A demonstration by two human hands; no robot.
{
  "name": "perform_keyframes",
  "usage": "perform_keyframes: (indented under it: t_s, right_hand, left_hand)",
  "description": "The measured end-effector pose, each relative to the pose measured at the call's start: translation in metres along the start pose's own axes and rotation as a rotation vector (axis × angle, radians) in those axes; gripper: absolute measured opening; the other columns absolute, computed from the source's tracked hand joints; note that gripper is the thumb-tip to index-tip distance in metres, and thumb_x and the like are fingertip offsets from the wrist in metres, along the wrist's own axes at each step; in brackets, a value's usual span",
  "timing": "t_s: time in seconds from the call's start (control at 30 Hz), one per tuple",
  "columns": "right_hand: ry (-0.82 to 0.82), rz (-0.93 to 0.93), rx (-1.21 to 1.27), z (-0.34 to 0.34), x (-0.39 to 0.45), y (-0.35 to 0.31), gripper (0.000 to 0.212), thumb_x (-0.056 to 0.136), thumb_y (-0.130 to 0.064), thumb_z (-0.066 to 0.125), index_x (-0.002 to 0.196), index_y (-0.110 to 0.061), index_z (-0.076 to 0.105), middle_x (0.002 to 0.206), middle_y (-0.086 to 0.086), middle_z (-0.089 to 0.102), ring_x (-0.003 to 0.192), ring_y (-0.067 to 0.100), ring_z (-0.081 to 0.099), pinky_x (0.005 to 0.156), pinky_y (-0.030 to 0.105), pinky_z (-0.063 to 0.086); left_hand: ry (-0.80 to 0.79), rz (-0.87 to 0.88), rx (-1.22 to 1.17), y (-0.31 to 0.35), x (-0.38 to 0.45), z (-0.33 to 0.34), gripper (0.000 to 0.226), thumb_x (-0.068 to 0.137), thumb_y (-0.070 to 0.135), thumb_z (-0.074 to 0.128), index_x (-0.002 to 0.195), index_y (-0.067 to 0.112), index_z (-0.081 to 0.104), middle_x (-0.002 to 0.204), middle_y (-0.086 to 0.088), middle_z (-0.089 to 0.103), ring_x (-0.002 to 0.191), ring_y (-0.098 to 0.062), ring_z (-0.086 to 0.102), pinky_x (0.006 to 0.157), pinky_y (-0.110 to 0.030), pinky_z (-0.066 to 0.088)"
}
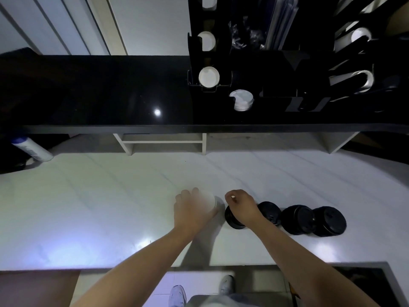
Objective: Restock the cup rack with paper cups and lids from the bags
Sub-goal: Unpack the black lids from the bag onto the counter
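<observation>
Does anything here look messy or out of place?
A little. Stacks of black lids lie tipped on their sides in a row on the white counter, not standing upright. On the black shelf, a short stack of white lids sits loose beside the rack. Nothing looks spilled or broken.

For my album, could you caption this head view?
Left hand holds white cups while right hand reaches over black lids, below the cup rack.

The high counter (99,89) is black and very shiny, like glass. The low worktop (110,196) is white, smooth and shiny too. The lids (329,220) look like black plastic.
</observation>
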State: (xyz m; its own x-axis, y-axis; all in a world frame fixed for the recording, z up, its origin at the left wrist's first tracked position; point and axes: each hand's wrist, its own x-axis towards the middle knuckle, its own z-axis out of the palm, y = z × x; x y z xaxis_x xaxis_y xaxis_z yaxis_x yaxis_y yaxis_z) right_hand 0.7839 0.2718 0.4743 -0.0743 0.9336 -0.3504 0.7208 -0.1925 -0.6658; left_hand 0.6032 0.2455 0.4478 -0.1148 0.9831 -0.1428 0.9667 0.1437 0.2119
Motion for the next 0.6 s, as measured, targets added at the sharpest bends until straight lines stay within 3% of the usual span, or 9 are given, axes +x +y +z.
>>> perform_keyframes:
  t_s: [0.17, 0.27, 0.43, 0.6]
  right_hand:
    - [0.009, -0.026, 0.012, -0.002, -0.004, 0.001, 0.024, 0.101, -0.015, 0.048, 0.097, -0.007, 0.07, 0.095, -0.007, 0.058, 0.089, 0.012, 0.053, 0.073, 0.018, 0.033]
    - [0.01, -0.032, 0.012, 0.0, -0.003, 0.004, 0.025, 0.1, -0.014, 0.048, 0.085, -0.013, 0.067, 0.087, -0.011, 0.058, 0.08, 0.007, 0.053, 0.073, 0.019, 0.035]
    - [0.023, -0.034, -0.002, 0.003, -0.004, 0.006, 0.022, 0.101, -0.018, 0.049, 0.093, -0.013, 0.069, 0.105, -0.007, 0.06, 0.093, 0.011, 0.055, 0.078, 0.019, 0.035]
    - [0.012, -0.009, -0.001, -0.002, -0.005, 0.003, 0.02, 0.101, -0.023, 0.049, 0.096, -0.02, 0.068, 0.118, -0.002, 0.06, 0.101, 0.013, 0.056, 0.084, 0.021, 0.038]
  left_hand:
    - [-0.005, -0.031, -0.001, 0.003, 0.0, 0.011, 0.09, 0.075, 0.089, 0.041, 0.138, 0.026, 0.036, 0.121, -0.006, 0.044, 0.111, -0.028, 0.043, 0.089, -0.035, 0.045]
    - [-0.013, -0.054, -0.005, 0.003, -0.002, 0.019, 0.091, 0.077, 0.089, 0.038, 0.144, 0.028, 0.03, 0.125, -0.006, 0.043, 0.115, -0.028, 0.041, 0.09, -0.037, 0.045]
    - [-0.073, -0.014, 0.036, 0.001, 0.002, 0.015, 0.105, 0.074, 0.093, 0.032, 0.154, 0.025, 0.017, 0.153, -0.007, 0.026, 0.139, -0.03, 0.028, 0.109, -0.042, 0.038]
    - [-0.076, 0.093, -0.021, -0.007, 0.001, 0.0, 0.116, 0.071, 0.096, 0.035, 0.158, 0.023, 0.01, 0.159, -0.006, 0.022, 0.146, -0.03, 0.023, 0.116, -0.043, 0.031]
